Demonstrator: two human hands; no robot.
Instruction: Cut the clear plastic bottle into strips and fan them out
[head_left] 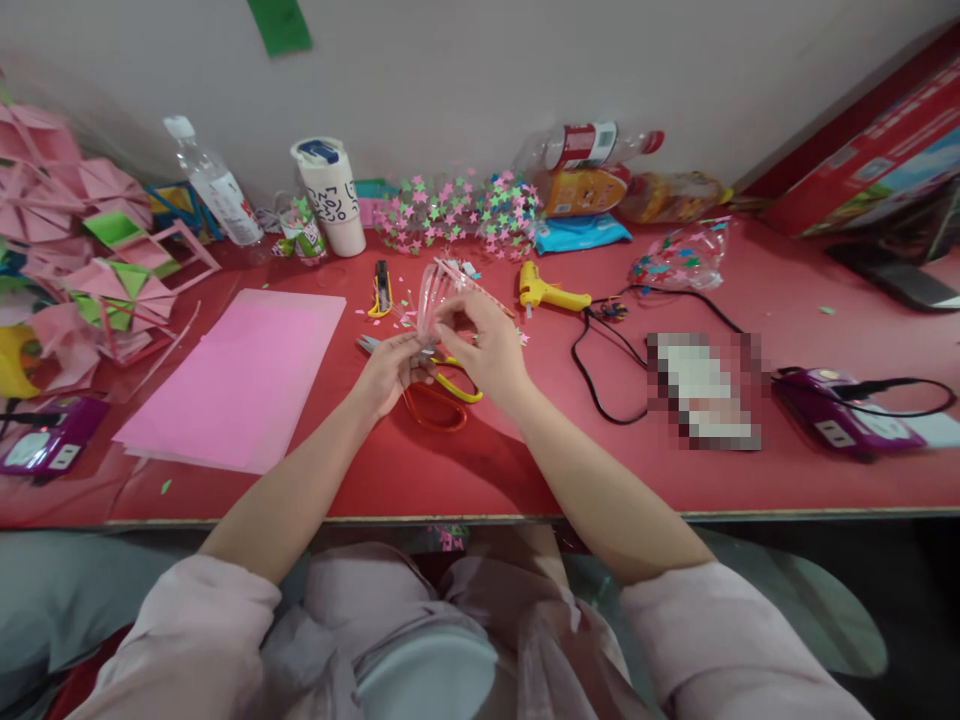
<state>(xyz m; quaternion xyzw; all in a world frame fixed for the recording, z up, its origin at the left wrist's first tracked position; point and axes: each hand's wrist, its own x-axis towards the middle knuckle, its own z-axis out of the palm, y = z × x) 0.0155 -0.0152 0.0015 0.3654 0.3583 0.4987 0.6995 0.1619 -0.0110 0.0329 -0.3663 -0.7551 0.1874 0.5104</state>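
Note:
Above the middle of the red table, my left hand is closed around the lower end of a bundle of thin, clear pinkish plastic strips. The strips fan upward from its fingers. My right hand is curled against the bundle from the right, thumb and fingertips pinched at the strips; the exact grip is partly hidden. Under both hands lies a pair of scissors with yellow and red-orange handles, its blades pointing left. Just behind them are a yellow-and-black utility knife and a yellow glue gun.
Pink paper sheets lie left, beside folded paper ornaments. Along the wall stand a water bottle, a white tumbler and star garlands. A black cord loops near a purple power box on the right.

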